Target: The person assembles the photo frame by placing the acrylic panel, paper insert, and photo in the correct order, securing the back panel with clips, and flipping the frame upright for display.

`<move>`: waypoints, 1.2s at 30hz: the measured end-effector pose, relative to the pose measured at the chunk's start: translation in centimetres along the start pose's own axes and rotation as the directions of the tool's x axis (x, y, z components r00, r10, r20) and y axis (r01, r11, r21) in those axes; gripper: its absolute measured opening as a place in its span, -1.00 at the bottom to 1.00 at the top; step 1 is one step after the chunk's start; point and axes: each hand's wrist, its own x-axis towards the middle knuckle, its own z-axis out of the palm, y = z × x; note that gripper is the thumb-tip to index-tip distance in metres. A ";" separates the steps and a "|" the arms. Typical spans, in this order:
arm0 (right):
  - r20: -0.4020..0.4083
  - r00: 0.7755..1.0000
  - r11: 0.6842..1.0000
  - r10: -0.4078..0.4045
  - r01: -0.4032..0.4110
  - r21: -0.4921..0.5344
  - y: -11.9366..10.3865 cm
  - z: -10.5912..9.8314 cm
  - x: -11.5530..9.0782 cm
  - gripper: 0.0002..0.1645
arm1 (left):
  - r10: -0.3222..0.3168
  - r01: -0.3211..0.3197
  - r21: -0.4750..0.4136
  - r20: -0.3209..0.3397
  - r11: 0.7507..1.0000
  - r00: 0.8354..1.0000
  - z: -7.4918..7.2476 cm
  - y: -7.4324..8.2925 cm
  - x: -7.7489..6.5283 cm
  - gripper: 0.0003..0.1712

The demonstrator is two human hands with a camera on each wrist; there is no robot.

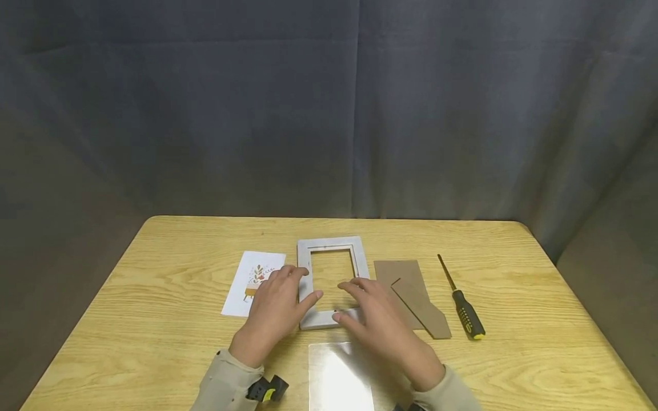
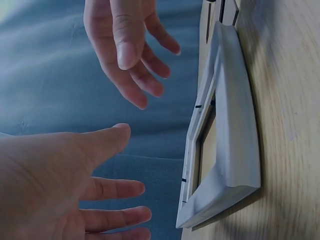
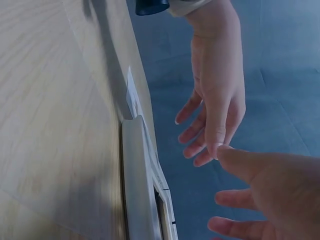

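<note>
A pale grey picture frame (image 1: 304,285) lies on the table with its opening bare and its rabbeted side up. My left hand (image 1: 277,302) hovers over its left side, fingers spread and holding nothing. Over the frame's lower right side hangs my right hand (image 1: 382,319), likewise holding nothing. In the left wrist view both hands stand apart from the frame (image 2: 235,115), with small dark tabs along its inner edge. A white card with a printed plant picture (image 1: 239,285) lies left of the frame, partly hidden behind my left hand.
A clear sheet (image 1: 334,377) lies nearest me, reflecting light. To the right is a brown backing board with a stand leg (image 1: 424,311). Further right rests a screwdriver (image 1: 466,314) with a black and yellow handle. A dark curtain (image 1: 329,114) hangs behind the table (image 1: 534,319).
</note>
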 end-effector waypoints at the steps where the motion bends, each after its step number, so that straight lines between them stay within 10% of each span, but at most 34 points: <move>1: 0.002 1.000 1.000 -0.006 0.006 0.004 0.0 0.0 -0.1 -0.36 | 0.004 -0.004 0.000 -0.003 1.000 1.000 0.0 0.0 0.0 -0.33; 36: 0.251 0.951 0.977 -0.182 0.205 -0.066 -0.7 1.1 -4.8 -0.28 | 0.076 -0.076 0.032 0.002 0.997 0.997 1.7 -0.8 -2.3 -0.38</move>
